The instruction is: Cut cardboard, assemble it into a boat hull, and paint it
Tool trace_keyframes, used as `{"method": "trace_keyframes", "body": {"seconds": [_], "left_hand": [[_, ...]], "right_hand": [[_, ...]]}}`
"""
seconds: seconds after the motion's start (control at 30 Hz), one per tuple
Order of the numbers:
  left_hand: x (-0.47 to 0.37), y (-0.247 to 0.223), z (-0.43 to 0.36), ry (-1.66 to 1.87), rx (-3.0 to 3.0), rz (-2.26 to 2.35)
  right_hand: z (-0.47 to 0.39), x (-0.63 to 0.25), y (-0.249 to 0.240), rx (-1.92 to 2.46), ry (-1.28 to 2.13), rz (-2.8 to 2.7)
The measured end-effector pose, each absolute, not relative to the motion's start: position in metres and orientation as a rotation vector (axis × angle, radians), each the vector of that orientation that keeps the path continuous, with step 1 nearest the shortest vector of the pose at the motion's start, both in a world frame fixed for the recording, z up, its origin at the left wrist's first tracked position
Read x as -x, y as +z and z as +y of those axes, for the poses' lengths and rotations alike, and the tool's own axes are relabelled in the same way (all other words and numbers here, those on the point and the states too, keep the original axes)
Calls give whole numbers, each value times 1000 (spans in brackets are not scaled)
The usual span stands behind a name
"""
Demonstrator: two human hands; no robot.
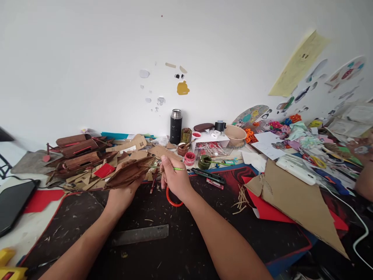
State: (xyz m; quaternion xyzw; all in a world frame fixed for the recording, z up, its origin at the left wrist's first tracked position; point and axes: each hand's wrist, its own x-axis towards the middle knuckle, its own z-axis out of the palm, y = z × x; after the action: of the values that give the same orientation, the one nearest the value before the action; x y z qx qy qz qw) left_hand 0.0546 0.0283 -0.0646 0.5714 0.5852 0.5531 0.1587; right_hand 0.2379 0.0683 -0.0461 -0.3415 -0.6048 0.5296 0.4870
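Note:
My left hand [124,194] is wrapped round the underside of a brown boat-shaped piece [129,173], which is tilted above the dark mat [140,256]. In my right hand [174,175] is a thin brush with a green handle [178,169], pinched between thumb and fingers. Its far end points left and reaches the right end of the brown piece. An orange-red ring [174,203] lies on the mat just below my right hand. Open jars of brown paint [183,149], red paint [189,158] and green paint [204,161] stand behind it.
Brown model boats [77,151] and cardboard scraps [84,181] crowd the left. A clear ruler [141,235] lies in front. A black flask [176,128] stands near the wall. Cutters [208,175], a cardboard sheet [294,198] and a white device [295,170] lie rightward; a yellow tool [11,268] sits lower left.

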Motion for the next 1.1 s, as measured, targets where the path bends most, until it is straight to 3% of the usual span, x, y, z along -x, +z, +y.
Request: {"method": "trace_keyframes", "body": {"seconds": [0.37,0.77,1.1], "left_hand": [[-61,-64,24,1643,-1678,1678],[-52,-64,28,1666,-1628,1708],[-60,-57,24,1658,-1615,1663]], "right_hand": [[81,-251,-47,983,980,-1535],[74,-243,-33,837,1417,-1360],[80,-249,-38,938,1132,-1412]]}}
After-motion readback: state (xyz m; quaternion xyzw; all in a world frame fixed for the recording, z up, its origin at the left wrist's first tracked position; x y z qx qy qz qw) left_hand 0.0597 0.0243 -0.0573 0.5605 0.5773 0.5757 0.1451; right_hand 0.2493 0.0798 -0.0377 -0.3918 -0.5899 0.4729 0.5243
